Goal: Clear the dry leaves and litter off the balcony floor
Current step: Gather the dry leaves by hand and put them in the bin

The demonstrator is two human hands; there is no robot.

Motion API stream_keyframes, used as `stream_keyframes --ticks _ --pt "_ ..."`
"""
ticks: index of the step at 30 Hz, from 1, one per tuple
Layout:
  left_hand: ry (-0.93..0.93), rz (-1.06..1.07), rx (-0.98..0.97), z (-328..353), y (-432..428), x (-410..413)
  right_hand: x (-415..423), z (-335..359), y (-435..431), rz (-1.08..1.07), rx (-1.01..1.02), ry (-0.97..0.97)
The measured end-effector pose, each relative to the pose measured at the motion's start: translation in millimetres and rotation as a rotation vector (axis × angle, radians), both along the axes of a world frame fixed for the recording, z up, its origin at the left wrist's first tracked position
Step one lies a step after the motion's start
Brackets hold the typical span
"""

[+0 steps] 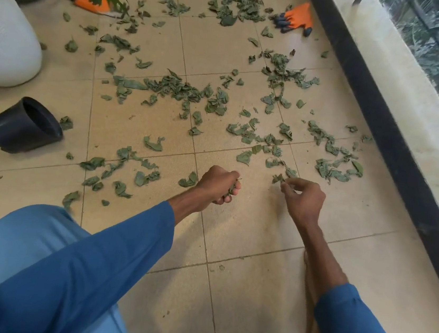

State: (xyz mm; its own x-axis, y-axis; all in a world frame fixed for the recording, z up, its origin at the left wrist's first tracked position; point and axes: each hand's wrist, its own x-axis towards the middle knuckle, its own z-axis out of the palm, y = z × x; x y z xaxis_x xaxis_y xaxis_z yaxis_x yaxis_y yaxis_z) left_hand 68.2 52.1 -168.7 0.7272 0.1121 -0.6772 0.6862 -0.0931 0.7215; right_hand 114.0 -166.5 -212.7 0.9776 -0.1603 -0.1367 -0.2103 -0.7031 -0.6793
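Several dry green leaves (178, 90) lie scattered over the beige tiled balcony floor (246, 233), thickest in the middle and far part. My left hand (217, 184) is curled into a fist around a small bunch of gathered leaves, low over the floor. My right hand (304, 199) pinches one crumpled leaf (277, 178) between thumb and fingertips, just right of the left hand. More leaves lie just beyond both hands and to their left.
A black plastic pot (22, 127) lies on its side at the left. A large white planter (4, 37) stands behind it. Two orange gloves (297, 18) (92, 2) lie at the far end. A dark skirting (397, 149) and low ledge border the right side.
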Motion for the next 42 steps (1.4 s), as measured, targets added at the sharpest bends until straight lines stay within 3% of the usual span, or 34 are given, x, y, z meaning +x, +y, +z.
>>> stream_keyframes --ticks 4,7,10,14,19,23,33,38,42 --pt "0.007 0.070 -0.056 2.9 0.9 3.3 4.3 20.9 5.8 -0.059 0.345 0.102" --pt "0.059 0.164 -0.128 7.1 1.6 7.3 0.9 45.7 21.6 0.062 0.510 0.166" --pt "0.134 0.222 -0.235 12.4 1.5 11.2 -5.0 68.6 43.4 0.242 0.512 0.144" --pt "0.180 0.230 -0.326 17.9 -0.2 12.2 -16.2 79.6 75.5 0.431 0.328 0.024" --pt "0.211 0.211 -0.478 22.8 6.5 10.6 -22.9 76.3 89.9 0.403 0.382 -0.016" --pt "0.184 0.167 -0.535 23.2 8.4 8.9 -24.0 74.3 90.8 0.312 0.562 0.063" --pt "0.172 0.146 -0.365 16.0 13.0 11.6 -29.3 68.9 93.5 0.489 -0.016 -0.183" --pt "0.109 0.230 -0.158 10.2 11.1 9.1 -35.0 74.0 103.9 0.651 0.069 -0.104" --pt "0.036 0.241 -0.038 5.5 18.1 9.0 -25.7 70.9 92.2 0.594 0.285 -0.024"
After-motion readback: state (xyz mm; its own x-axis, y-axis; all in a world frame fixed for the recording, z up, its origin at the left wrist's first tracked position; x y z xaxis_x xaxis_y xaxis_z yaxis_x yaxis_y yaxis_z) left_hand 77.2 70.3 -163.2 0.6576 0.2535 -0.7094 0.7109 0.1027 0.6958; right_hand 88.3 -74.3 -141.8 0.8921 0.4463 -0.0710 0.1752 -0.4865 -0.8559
